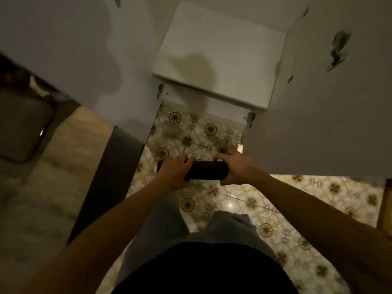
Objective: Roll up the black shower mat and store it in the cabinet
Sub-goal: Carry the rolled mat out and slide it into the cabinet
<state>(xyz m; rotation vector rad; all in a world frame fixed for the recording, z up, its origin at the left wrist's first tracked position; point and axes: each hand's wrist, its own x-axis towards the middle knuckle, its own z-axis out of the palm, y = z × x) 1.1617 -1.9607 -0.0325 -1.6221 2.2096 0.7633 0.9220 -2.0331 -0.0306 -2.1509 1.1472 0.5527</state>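
Note:
The black shower mat (206, 170) is rolled into a short tight cylinder and held level in front of me, above the patterned floor. My left hand (174, 174) grips its left end and my right hand (234, 168) grips its right end. The white cabinet stands just ahead with both doors swung open: the left door (84, 54) and the right door (322, 98). Between them a white shelf (218, 60) shows inside, with a lower white ledge beneath it. The mat is outside the cabinet, a little short of the opening.
Floral patterned tiles (275, 209) cover the floor under me. A dark grey panel (110, 179) leans along the left, beside a beige surface and a dark cushioned seat (19, 126). My legs and dark shirt fill the bottom of the view.

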